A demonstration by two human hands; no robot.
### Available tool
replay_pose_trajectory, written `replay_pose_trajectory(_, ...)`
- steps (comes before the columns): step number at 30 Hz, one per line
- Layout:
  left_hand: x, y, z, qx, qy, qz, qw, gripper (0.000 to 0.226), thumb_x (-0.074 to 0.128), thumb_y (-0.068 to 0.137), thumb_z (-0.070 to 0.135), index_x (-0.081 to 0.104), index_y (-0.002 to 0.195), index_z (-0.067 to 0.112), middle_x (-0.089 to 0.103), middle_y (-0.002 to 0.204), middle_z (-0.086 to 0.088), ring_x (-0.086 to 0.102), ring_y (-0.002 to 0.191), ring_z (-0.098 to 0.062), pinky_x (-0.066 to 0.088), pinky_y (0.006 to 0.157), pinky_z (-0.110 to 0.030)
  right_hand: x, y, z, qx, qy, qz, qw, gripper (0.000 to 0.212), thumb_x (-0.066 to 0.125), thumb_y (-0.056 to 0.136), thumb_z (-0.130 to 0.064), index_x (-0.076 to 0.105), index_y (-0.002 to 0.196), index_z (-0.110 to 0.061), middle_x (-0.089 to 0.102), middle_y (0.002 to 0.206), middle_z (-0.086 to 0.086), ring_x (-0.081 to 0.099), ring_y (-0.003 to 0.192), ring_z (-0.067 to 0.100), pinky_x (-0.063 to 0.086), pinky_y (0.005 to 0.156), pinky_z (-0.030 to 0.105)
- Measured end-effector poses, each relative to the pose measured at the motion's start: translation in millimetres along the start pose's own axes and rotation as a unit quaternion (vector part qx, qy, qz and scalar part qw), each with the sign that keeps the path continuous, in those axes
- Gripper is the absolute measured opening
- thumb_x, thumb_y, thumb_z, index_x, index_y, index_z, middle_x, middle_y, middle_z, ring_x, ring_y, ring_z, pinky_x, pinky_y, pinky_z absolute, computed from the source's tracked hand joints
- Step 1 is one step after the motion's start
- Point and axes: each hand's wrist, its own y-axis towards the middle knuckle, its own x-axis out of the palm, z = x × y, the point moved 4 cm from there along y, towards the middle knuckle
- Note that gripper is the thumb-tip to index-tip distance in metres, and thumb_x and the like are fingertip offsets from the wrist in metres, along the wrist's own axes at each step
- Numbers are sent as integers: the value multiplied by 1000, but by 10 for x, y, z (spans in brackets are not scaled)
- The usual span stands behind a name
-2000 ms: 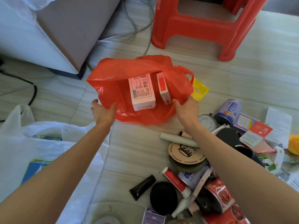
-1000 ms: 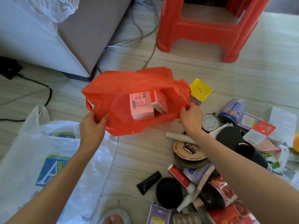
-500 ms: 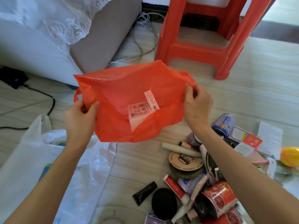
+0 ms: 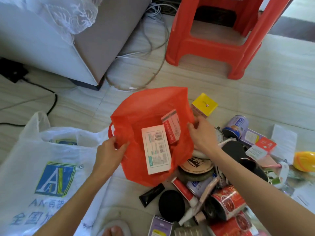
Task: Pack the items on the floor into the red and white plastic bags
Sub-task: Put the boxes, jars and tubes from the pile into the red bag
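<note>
The red bag [image 4: 150,133] sat on the floor near the middle, its thin plastic crumpled and its mouth pulled wide, a white box [image 4: 156,149] and a smaller pink box [image 4: 171,126] showing inside. The left hand [image 4: 109,154] pinched the bag's left edge by the handle; the right hand [image 4: 202,135] gripped the right edge. To the left lay the white bag [image 4: 42,167], to the right the heap of loose items [image 4: 221,193].

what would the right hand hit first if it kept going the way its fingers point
Probably the small pink box inside the red bag: the right hand grips the bag's rim with fingers aimed left toward it. Depth is unclear.
</note>
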Motion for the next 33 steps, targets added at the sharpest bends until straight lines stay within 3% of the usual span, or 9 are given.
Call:
replay_pose_trajectory(4,-45,-9,-64,-11,-24,34,999,23,65,83,21,57,72,2,56,65,-6,57,72,-30,33,63,-30,-45,-27,1,5,42,0,999,21,46,95,-20,55,107,-6,63,106,12,56,91,24,36,73,28)
replay_pose_trajectory(10,-421,325,350,22,-87,138,986,18,62,85,18,57,78,2,54,67,-8,50,69,-23,36,64,-30,-231,189,-532,-75,114,68,988,8,52,92,-20,50,85,-16,54,86,0,50,82,16,33,73,26)
replay_pose_trajectory(12,-475,396,400,19,-95,131,987,17,61,86,20,59,84,4,57,75,-8,53,73,-23,40,69,-30,-212,198,-572,-78,123,64,987,9,52,92,-19,50,85,-14,54,86,2,48,81,15,32,72,24)
replay_pose_trajectory(17,-123,79,83,-9,-82,54,995,20,63,84,16,61,100,5,61,82,-7,57,72,-24,39,69,-28,51,4,-152,-34,74,-31,996,19,50,93,-20,58,98,-3,63,97,10,56,87,21,37,73,27)
replay_pose_trajectory(21,-125,-96,-121,-54,-160,99,981,37,69,81,22,49,109,9,56,96,-3,56,75,-17,45,64,-22,-46,-130,155,-38,36,-68,996,29,48,95,-30,61,108,-8,62,99,1,53,88,12,36,74,24)
replay_pose_trajectory(26,-81,-502,-75,34,-139,169,975,34,70,79,14,41,98,15,43,94,-5,46,80,-20,37,71,-21,-38,-440,474,-97,-144,-146,974,29,55,90,-34,62,109,-13,59,112,5,56,102,24,44,85,35)
replay_pose_trajectory(28,149,-734,-56,81,-101,101,986,23,64,82,9,45,93,17,46,89,-1,44,80,-16,35,71,-18,74,-643,520,-164,-241,-163,943,33,61,85,-35,63,108,-11,60,110,8,56,104,30,43,85,39)
replay_pose_trajectory(30,541,-949,-124,140,-13,-41,989,18,60,83,9,53,99,15,52,93,-1,48,86,-15,40,76,-22,218,-829,530,-217,-318,-185,904,44,69,75,-41,63,104,-9,61,108,11,58,103,34,44,84,42)
replay_pose_trajectory(33,1088,-1152,-441,168,161,-205,951,37,64,79,10,56,115,10,55,108,-10,56,99,-30,49,79,-40,342,-925,548,-203,-417,-207,861,59,64,76,-48,49,121,-13,52,123,8,48,115,30,39,90,39)
